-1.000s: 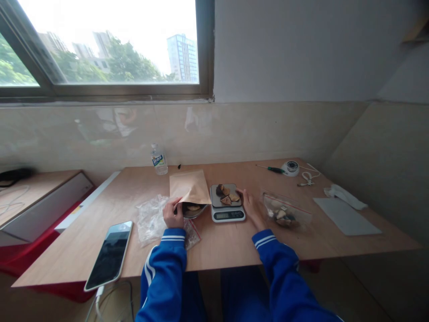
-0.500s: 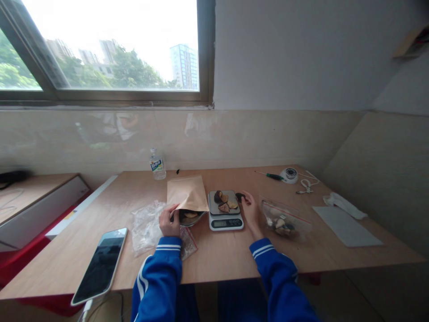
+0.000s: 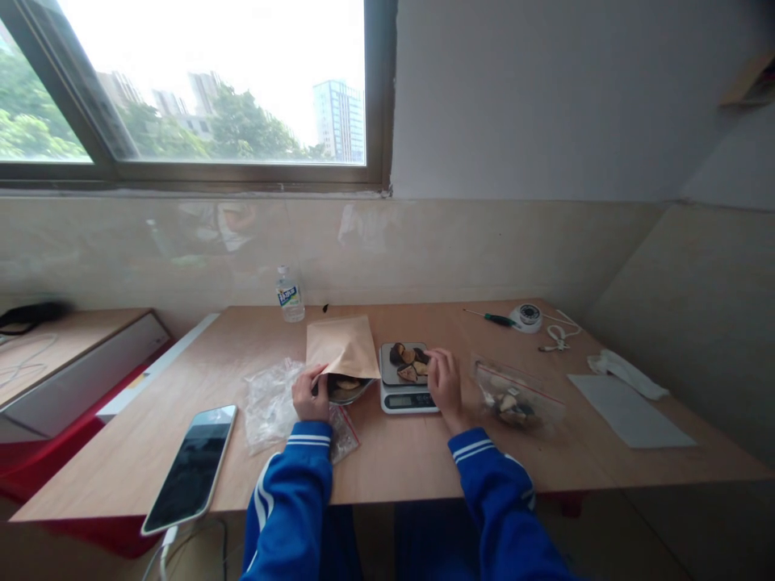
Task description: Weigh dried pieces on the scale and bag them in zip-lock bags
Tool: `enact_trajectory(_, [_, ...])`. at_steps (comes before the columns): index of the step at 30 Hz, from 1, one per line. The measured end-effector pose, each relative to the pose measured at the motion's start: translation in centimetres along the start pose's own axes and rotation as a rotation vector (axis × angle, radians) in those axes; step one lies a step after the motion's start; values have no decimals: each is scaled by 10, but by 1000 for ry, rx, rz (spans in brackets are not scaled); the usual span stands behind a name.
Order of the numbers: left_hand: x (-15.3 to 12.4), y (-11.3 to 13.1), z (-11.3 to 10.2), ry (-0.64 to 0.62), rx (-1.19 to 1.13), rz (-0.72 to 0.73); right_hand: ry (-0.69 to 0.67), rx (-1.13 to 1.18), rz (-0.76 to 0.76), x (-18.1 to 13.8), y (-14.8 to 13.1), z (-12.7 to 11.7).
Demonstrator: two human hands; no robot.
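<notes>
My left hand (image 3: 311, 393) is closed on the lower left edge of a brown kraft paper bag (image 3: 340, 343), whose mouth faces me and gapes a little. Inside the opening lie dried slices (image 3: 346, 382), pale with dark rims. My right hand (image 3: 445, 386) reaches over the right edge of a white kitchen scale (image 3: 396, 402), fingertips pinched at a dark dried slice (image 3: 420, 354). Several other dried slices (image 3: 408, 373), brown and tan, rest on the scale's metal plate. The display's digits are too small to read.
Right of the scale lies a zip bag (image 3: 514, 407) of dried pieces. Crumpled clear plastic (image 3: 270, 411) and a phone (image 3: 194, 468) are at left. Farther back stand a bottle (image 3: 291, 297), a screwdriver (image 3: 499, 319) and a white camera (image 3: 528, 318). White paper (image 3: 630, 411) lies far right.
My right hand has moved left with the dark dried slice, from beside the scale to over its plate. My left hand keeps its hold on the paper bag. The view has shifted slightly.
</notes>
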State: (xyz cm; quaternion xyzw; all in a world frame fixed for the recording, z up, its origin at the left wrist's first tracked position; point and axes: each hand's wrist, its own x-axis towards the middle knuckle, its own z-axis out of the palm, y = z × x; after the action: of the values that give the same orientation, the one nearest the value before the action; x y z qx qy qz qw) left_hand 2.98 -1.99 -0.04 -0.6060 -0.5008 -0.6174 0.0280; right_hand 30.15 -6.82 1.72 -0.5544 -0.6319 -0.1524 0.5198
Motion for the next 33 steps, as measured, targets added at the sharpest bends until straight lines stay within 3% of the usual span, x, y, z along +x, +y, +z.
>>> enact_trajectory(2, [0, 0, 0, -5, -2, -8, -23, 46, -141, -3, -25, -4])
enact_trajectory(5, [0, -1, 1, -12, 0, -15, -249, 196, -300, -11, -76, 5])
enact_trajectory(7, [-1, -2, 1, -16, -1, -17, -411, 220, -257, -19, -109, 22])
enact_trajectory(11, [-1, -4, 1, -17, -5, -32, -533, 69, -177, -29, -149, 60])
enact_trajectory(14, [-1, -3, 1, -16, -4, -50, -591, -14, -94, -27, -157, 74])
enact_trajectory(21, [-1, -3, 1, -19, -10, -52, -627, -71, -28, -25, -159, 77])
enact_trajectory(28, [-1, -3, 2, -23, -19, -73, -550, -57, 94, -31, -163, 84])
enact_trajectory(33, [-1, -1, 1, -13, -10, -126, -469, 0, 66, -34, -165, 76])
